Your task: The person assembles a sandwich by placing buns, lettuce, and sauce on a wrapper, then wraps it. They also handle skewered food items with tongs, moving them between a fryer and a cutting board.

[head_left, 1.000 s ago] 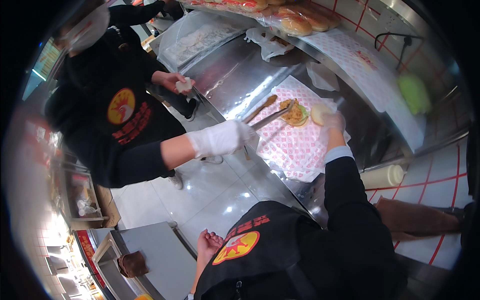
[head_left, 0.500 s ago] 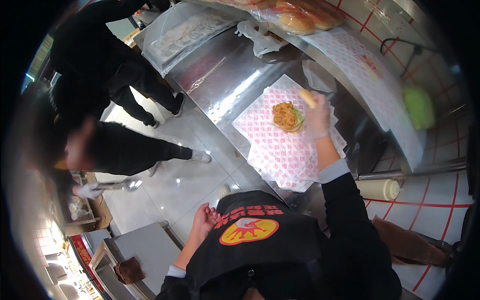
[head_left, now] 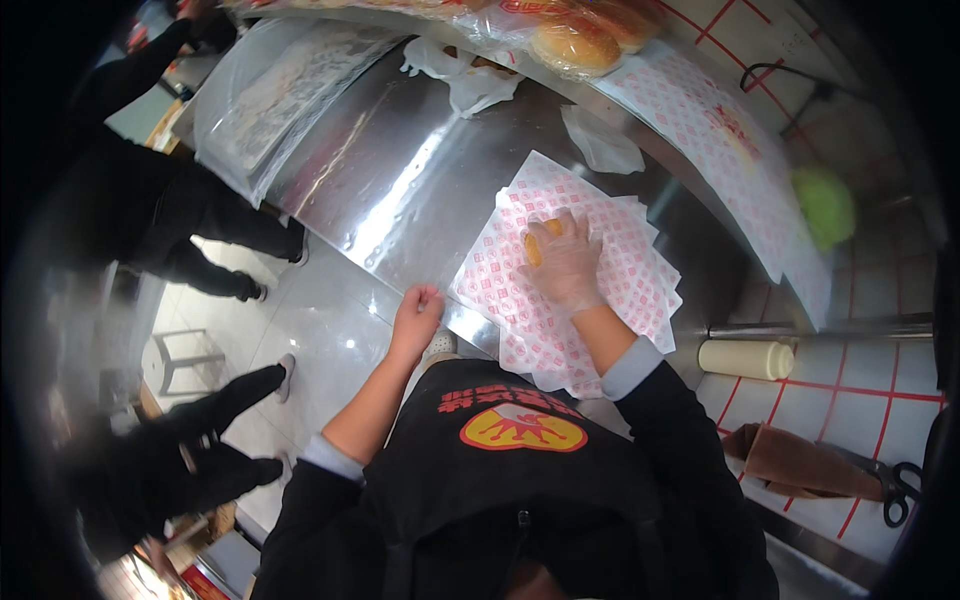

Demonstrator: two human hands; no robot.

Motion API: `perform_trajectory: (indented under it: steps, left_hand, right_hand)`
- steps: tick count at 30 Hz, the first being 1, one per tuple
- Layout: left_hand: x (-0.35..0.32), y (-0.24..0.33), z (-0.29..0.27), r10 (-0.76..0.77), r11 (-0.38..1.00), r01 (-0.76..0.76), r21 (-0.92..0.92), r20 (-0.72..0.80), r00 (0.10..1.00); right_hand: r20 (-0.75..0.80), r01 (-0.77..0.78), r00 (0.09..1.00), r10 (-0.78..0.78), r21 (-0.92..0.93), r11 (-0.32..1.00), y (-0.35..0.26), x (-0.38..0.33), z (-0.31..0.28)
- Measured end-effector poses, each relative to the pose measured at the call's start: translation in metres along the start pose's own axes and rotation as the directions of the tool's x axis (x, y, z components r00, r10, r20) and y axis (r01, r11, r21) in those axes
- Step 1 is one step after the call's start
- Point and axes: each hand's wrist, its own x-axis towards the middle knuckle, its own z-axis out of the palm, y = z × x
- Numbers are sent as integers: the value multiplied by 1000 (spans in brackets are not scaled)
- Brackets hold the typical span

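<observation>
covering bun (head_left: 532,250) | right hand (head_left: 568,268): palm down, spread | left hand (head_left: 416,318): curled

Now covering most of the burger (head_left: 535,246) on the patterned paper (head_left: 492,282) with the right hand (head_left: 568,264); bringing the left hand (head_left: 416,314) closer to the paper's left corner.

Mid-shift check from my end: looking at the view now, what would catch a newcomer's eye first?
Probably the clear-gloved right hand, fingers spread over golden food on the pink-printed paper sheets at the centre. Next, perhaps, the bright green object, blurred at the right side, and the bagged buns along the top. The bare left hand hangs loosely curled by the counter's near edge.
</observation>
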Motion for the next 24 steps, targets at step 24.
perform_trajectory:
  steps: [24]
  left_hand:
    - [51, 1, 47, -414, 764, -95, 638, 597, 687]
  right_hand:
    - [200, -22, 980, 5, 79, 997, 58, 20, 4]
